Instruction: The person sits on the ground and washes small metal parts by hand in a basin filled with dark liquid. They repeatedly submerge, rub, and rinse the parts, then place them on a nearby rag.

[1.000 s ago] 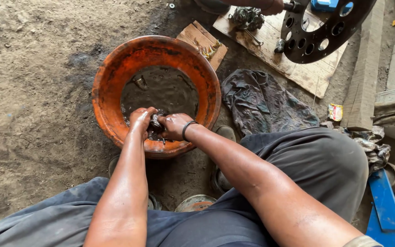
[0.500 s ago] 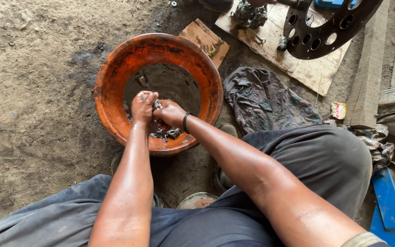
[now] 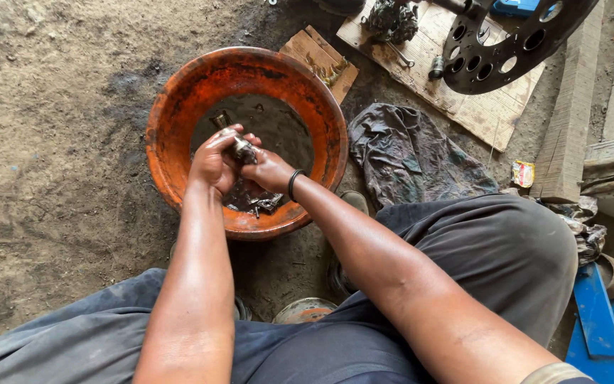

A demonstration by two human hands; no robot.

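Left hand: my left hand (image 3: 214, 162) is clenched round the small greasy grey metal part (image 3: 242, 149), thumb side up.
Right hand: my right hand (image 3: 268, 171) pinches the same part from the other side; neither hand is nearer, both touch it.
Part: held above the round orange metal basin (image 3: 168, 124), its long axis tilted up and away from me; its lower end is hidden by my fingers.
Basin contents: dark liquid and small metal pieces (image 3: 261, 205), hard to make out.
Beyond: crumpled grey oily rag (image 3: 413, 153), black perforated metal disc (image 3: 506, 43) cut off at the top.
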